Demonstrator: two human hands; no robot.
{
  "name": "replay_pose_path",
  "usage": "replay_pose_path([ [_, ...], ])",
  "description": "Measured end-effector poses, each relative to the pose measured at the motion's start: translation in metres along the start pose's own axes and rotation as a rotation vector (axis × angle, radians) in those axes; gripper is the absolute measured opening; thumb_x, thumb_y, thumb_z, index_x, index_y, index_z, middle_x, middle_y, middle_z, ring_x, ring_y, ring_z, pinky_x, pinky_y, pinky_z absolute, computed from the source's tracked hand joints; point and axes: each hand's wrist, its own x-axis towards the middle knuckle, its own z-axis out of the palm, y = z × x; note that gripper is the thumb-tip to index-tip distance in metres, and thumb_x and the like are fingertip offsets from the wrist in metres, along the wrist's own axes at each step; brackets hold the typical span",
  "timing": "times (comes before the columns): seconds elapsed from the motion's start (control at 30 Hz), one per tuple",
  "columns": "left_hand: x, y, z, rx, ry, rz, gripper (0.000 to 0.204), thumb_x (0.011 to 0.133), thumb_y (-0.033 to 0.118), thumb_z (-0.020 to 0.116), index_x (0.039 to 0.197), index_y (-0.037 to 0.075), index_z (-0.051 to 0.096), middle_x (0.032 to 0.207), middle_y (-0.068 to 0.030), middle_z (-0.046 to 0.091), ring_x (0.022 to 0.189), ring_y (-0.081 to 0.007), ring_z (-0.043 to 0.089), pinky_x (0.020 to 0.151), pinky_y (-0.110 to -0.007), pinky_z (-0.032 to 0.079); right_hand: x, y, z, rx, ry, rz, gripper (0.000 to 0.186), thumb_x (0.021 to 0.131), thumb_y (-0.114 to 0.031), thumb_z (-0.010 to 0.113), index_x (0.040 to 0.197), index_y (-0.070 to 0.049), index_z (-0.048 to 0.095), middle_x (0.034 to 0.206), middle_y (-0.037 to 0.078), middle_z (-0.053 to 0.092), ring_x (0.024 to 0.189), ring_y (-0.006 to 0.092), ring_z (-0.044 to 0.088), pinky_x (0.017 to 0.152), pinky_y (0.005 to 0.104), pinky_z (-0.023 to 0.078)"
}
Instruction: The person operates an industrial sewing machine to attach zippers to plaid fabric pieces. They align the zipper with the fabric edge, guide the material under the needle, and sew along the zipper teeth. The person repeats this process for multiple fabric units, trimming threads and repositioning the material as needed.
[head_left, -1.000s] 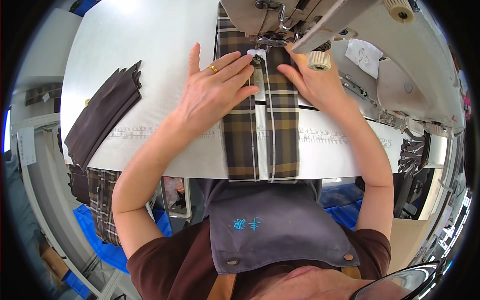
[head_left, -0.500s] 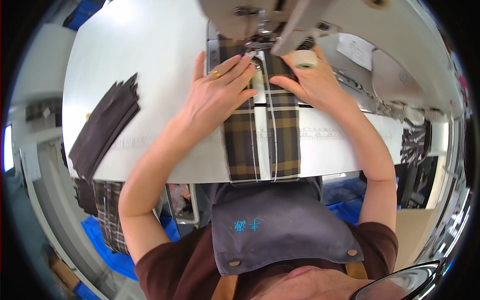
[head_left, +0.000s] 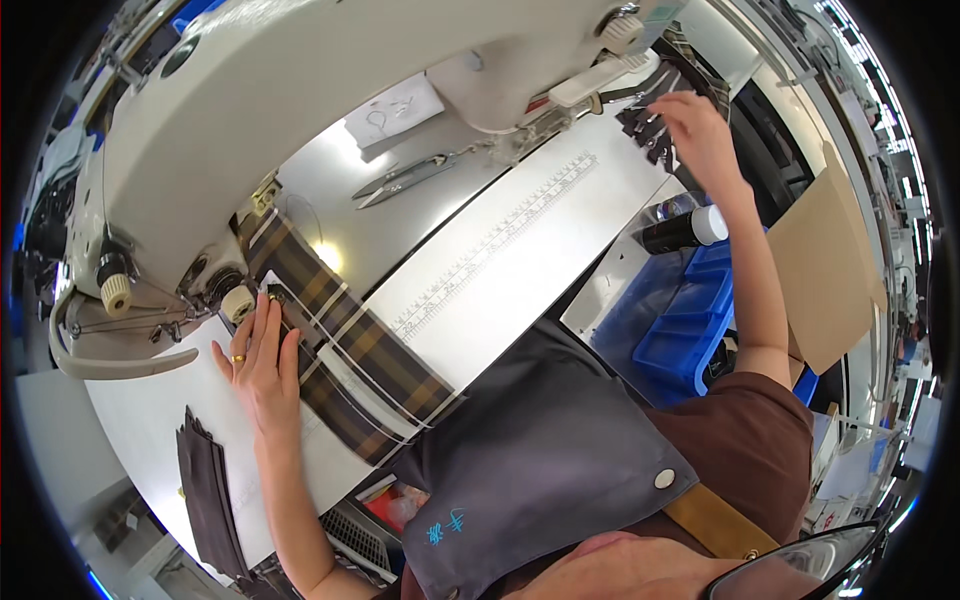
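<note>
A strip of brown and black plaid fabric point(head_left: 375, 360) with white lines lies under the sewing machine point(head_left: 160, 170), its near end at the table edge. My left hand point(head_left: 265, 365), a ring on one finger, lies on the fabric's left side with fingers stretched out, their tips beside the machine's foot. Far to the right, my right hand point(head_left: 698, 138) is over a bundle of dark fabric strips point(head_left: 655, 130) at the table's end. Its fingers are loosely bent and apart, and nothing shows in them. Whether the fingertips touch the strips is unclear.
Dark folded fabric pieces point(head_left: 208, 490) lie left on the white table point(head_left: 500, 270). Thread snips point(head_left: 405, 182) rest behind the printed ruler. A blue bin point(head_left: 690, 330), a black bottle with a white cap point(head_left: 685, 232) and a cardboard box point(head_left: 825, 270) stand at the right.
The view has swung to the right. My right hand has left the plaid fabric and moved across to the dark strips. My left hand stays on the fabric by the machine's foot.
</note>
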Motion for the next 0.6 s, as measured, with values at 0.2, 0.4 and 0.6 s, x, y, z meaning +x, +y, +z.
replay_pose_path([
  [0.2,-0.002,-0.003,0.001,-0.015,0.003,-0.013,0.035,0.089,0.021,0.060,0.123,0.012,0.061,0.128,0.0026,0.058,0.118,-0.0157,0.050,0.111,-0.050,0.015,-0.017,0.065,0.078,0.101,0.036,0.202,0.044,0.096,-0.034,0.044,0.128,-0.005,0.050,0.134,0.015,0.049,0.130,0.0339,0.037,0.110,0.0398,0.025],
  [0.4,-0.002,-0.001,-0.004,-0.029,-0.015,-0.018,0.033,0.090,0.019,0.059,0.122,0.010,0.061,0.129,0.0001,0.057,0.117,-0.0187,0.051,0.110,-0.049,0.020,-0.017,0.009,0.072,0.226,0.121,0.234,0.044,0.093,-0.031,0.049,0.128,-0.004,0.050,0.128,0.023,0.052,0.123,0.0368,0.044,0.105,0.0408,0.032],
  [0.6,0.001,0.006,-0.008,-0.064,-0.027,-0.026,0.033,0.091,0.018,0.058,0.122,0.009,0.061,0.130,-0.0008,0.057,0.119,-0.0206,0.050,0.110,-0.047,0.022,0.011,0.036,0.025,0.013,0.106,-0.062,0.029,0.084,-0.006,0.059,0.113,-0.009,0.063,0.115,0.011,0.060,0.103,0.0286,0.057,0.086,0.0341,0.045],
])
